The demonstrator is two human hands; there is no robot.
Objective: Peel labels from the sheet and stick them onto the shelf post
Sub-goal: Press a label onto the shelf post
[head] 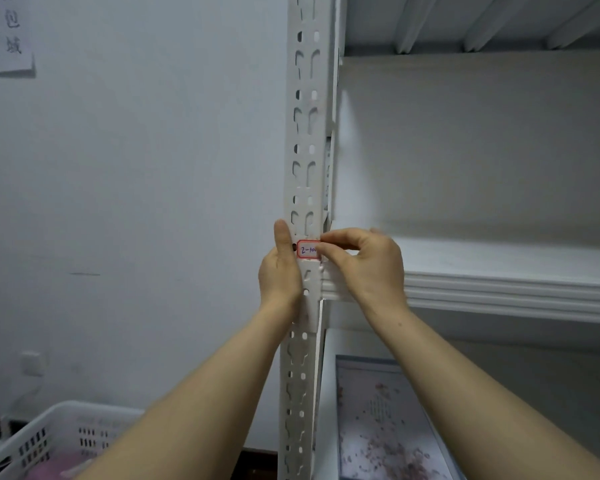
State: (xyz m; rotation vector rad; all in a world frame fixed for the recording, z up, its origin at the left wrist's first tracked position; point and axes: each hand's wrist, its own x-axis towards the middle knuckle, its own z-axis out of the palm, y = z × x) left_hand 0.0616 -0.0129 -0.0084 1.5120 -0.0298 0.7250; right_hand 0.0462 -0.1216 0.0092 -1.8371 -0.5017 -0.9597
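Red-bordered white paper label lies crosswise on the white perforated steel shelf post, long axis horizontal. Left hand flanks its left end, thumb straight, fingers hidden. Right hand, fingers curled, pinches its right end.
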